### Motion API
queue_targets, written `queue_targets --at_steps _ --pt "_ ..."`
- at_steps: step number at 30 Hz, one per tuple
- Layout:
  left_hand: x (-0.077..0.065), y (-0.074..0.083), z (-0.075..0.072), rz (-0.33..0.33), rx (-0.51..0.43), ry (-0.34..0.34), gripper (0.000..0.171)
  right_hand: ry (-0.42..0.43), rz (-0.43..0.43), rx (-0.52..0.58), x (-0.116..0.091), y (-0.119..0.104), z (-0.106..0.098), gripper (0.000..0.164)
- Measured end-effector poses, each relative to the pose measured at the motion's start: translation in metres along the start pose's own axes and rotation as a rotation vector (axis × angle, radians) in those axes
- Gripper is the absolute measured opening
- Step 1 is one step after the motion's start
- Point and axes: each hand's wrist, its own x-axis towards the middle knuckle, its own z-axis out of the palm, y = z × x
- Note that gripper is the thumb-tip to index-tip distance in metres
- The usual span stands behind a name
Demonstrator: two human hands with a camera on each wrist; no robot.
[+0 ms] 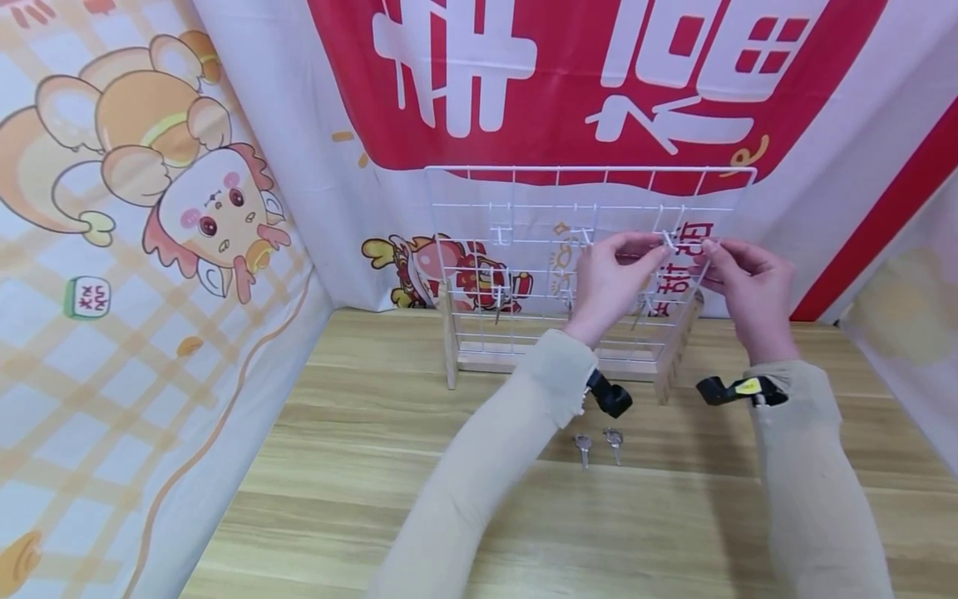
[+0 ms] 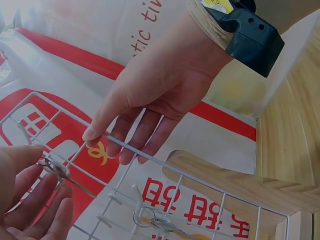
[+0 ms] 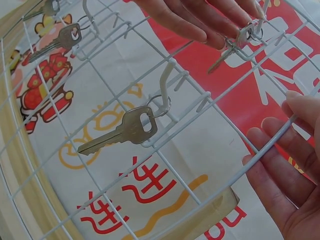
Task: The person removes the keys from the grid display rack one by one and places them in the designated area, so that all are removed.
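Observation:
A white wire grid rack (image 1: pixel 479 205) stands upright in a wooden base, with small hooks on its wires. At its upper right, my left hand (image 1: pixel 624 279) pinches a key (image 3: pixel 222 61) by its ring at a hook. The ring sits against the hook; my fingertips partly hide it. With thumb and fingers, my right hand (image 1: pixel 756 287) grips the rack's right side wire, also seen in the right wrist view. Below the left hand's key, another key (image 3: pixel 135 129) hangs by its ring from a hook.
Farther left on the rack hangs another key (image 3: pixel 60 42). Two loose keys, a left one (image 1: pixel 583 448) and a right one (image 1: pixel 614 441), lie on the wooden table (image 1: pixel 359 466) before the rack. A red and white printed cloth (image 1: pixel 561 83) hangs close behind.

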Motion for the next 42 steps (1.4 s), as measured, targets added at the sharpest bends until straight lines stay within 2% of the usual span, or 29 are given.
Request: queue_targets --at_steps 6,11,16,22,42 --pt "0.000 0.001 0.002 0.015 0.022 0.037 0.013 0.003 0.007 -0.011 0.000 0.001 0.000 0.048" --pt "0.000 0.004 0.003 0.010 0.059 0.033 0.012 0.007 0.017 -0.008 0.000 0.001 -0.001 0.047" --pt "0.000 0.006 0.003 0.046 0.091 0.038 0.011 0.008 0.026 0.011 0.000 0.001 -0.001 0.048" --pt "-0.002 0.009 0.003 0.045 0.111 0.032 0.010 0.012 0.024 -0.003 0.000 0.000 0.000 0.049" --pt "-0.009 0.015 0.002 0.075 0.035 0.018 0.009 0.010 0.016 0.003 0.002 0.001 -0.001 0.045"
